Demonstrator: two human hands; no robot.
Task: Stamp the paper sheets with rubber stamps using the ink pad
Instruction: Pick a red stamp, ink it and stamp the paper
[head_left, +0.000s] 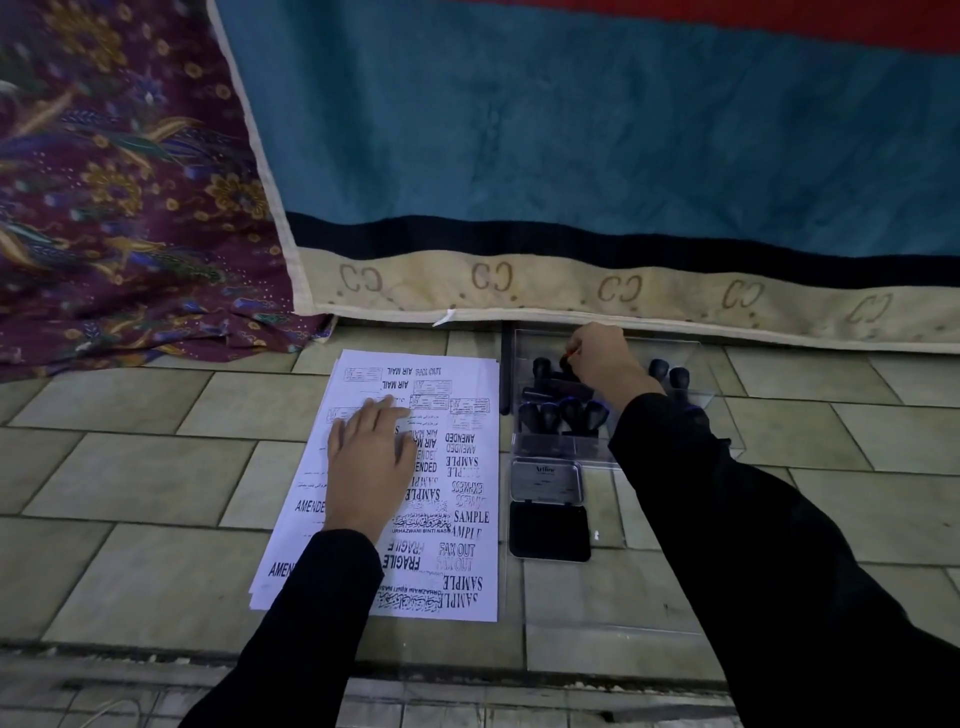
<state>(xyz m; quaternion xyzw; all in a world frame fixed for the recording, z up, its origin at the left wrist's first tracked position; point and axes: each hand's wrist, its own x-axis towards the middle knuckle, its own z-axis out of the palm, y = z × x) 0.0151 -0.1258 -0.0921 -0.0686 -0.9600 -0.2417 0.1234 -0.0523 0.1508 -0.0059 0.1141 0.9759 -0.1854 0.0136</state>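
- Head camera looks down on a tiled floor (130, 478) where I work, both arms in black sleeves.
- A teal blanket (571, 130) with a cream border hangs across the far side; a purple floral cloth (119, 182) lies far left.
- My left hand (371, 462) rests flat on the paper sheets (467, 519), fingers straight and close together.
- The sheets' long axis runs away from me (stamped words face both ways).
- To their right, a clear tray (675, 353) holds rows of black rubber stamps (563, 415), handles up.
- My right hand (602, 358) reaches over them, fingers curled round a far-row stamp (565, 362), which they partly hide.
- The ink pad (549, 530) sits open nearest me in the tray, its lid folded away from me.
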